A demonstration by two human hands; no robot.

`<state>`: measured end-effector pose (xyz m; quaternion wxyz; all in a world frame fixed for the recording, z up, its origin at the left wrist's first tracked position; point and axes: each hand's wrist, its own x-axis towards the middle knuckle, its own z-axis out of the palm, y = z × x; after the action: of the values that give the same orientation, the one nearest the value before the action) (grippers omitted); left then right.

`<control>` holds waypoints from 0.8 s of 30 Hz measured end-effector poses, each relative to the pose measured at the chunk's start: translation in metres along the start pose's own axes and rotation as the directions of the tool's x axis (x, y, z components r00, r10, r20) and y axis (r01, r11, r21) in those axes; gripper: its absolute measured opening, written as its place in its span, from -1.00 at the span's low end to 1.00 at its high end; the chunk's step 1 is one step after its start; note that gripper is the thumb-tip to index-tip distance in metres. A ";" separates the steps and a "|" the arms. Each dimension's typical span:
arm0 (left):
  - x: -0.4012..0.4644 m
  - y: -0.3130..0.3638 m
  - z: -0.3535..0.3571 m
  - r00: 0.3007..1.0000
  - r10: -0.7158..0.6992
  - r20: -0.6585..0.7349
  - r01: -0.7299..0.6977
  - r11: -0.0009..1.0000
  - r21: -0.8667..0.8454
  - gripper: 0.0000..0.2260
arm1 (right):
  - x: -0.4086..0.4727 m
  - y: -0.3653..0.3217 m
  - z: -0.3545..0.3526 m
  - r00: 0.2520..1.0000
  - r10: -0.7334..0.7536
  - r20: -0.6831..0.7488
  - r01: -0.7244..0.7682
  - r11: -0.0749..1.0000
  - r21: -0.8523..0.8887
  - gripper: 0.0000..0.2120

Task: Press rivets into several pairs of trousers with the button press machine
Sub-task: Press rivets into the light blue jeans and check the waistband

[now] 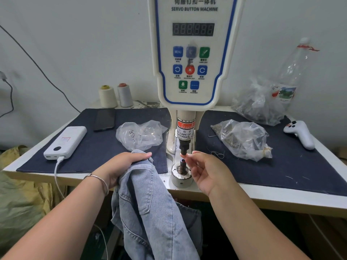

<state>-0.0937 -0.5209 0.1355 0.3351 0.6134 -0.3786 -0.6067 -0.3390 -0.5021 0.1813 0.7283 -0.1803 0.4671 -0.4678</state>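
In the head view, the top of the servo button machine is being cut off by the upper edge of the frame, and its digit display is showing nothing readable. The contents of the clear plastic bags are hard to make out: the bag left of centre is showing a few small shiny pieces, while the bag right of centre and the crumpled one at upper right are holding a dark, grainy mass. The lower part of the light blue denim trousers is running out of the bottom of the frame below the surface.

The left hand, at lower centre, is gripping a bunched fold of the trousers, fingers curled over the cloth at the surface's front edge. The right hand is reaching toward the black upper punch, its fingertips drawn together just above the lower die; whether they are pinching a rivet cannot be told, as the spot is too small and bright.

At left, a white power bank with its cable and a dark phone are lying on the navy cloth.
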 end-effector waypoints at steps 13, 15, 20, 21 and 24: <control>0.004 0.000 -0.002 1.000 -0.003 0.005 0.003 1.000 0.027 -0.42 | 0.000 0.002 -0.003 1.000 0.016 0.003 -0.017 0.999 0.051 -0.90; 0.005 -0.001 -0.002 1.000 -0.008 0.009 0.008 1.000 0.026 -0.39 | -0.001 0.001 -0.003 1.000 0.018 -0.003 -0.018 0.998 0.061 -0.90; 0.005 -0.002 -0.003 1.000 -0.010 0.001 0.010 1.000 0.029 -0.38 | -0.001 0.002 0.000 1.000 0.018 -0.024 -0.017 0.999 0.045 -0.89; 0.005 -0.001 -0.003 1.000 -0.010 0.000 0.010 0.999 0.031 -0.39 | -0.002 0.002 0.000 1.000 0.016 -0.026 -0.015 0.999 0.035 -0.89; 0.004 -0.001 -0.003 1.000 -0.003 -0.006 0.003 0.999 0.035 -0.43 | -0.002 0.003 -0.001 0.999 -0.003 -0.037 0.002 1.000 -0.011 -0.88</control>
<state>-0.0913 -0.5244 0.1330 0.3246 0.6215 -0.3872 -0.5986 -0.3386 -0.4992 0.1797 0.7180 -0.1760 0.4829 -0.4694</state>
